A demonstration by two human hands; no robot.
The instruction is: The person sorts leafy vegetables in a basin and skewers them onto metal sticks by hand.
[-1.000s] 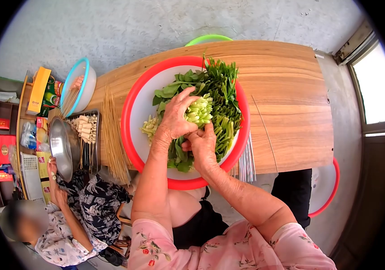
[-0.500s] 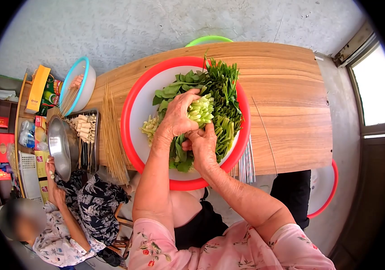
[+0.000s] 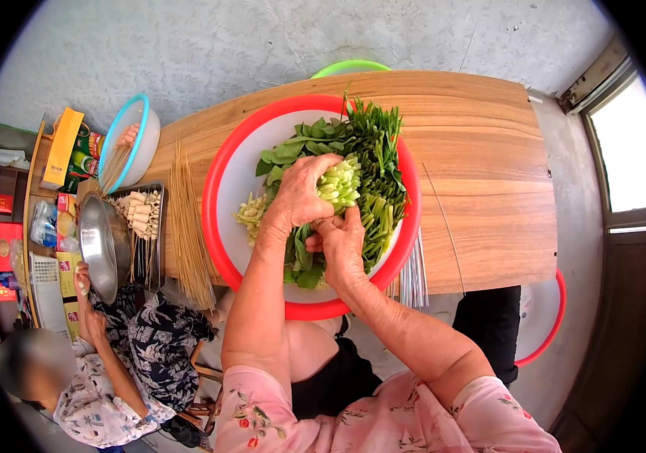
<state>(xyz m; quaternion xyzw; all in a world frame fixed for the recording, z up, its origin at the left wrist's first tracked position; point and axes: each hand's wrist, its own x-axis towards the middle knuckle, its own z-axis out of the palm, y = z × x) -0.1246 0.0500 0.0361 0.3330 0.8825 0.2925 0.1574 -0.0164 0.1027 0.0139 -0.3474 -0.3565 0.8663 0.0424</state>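
My left hand (image 3: 298,195) is wrapped around a bunch of leafy greens (image 3: 339,183), its pale cut stem ends pointing up and to the right. Just below it, my right hand (image 3: 339,245) presses its closed fingers against the lower side of the bunch; what its fingertips pinch is hidden. Both hands are over a white basin with a red rim (image 3: 221,162). In the basin lie broad green leaves (image 3: 293,151), a heap of darker long greens (image 3: 378,151) on the right, and pale stem pieces (image 3: 250,215) on the left.
The basin rests on a wooden table (image 3: 481,181). Bamboo skewers (image 3: 185,226) lie to its left, beside a tray of skewered rolls (image 3: 140,215) and a blue-rimmed bowl (image 3: 146,147). A co-worker (image 3: 112,392) at the lower left holds a steel bowl (image 3: 100,241). One thin stick (image 3: 444,219) lies on the right.
Almost nothing differs. Both my hands keep their hold at the bunch with only a very slight shift.
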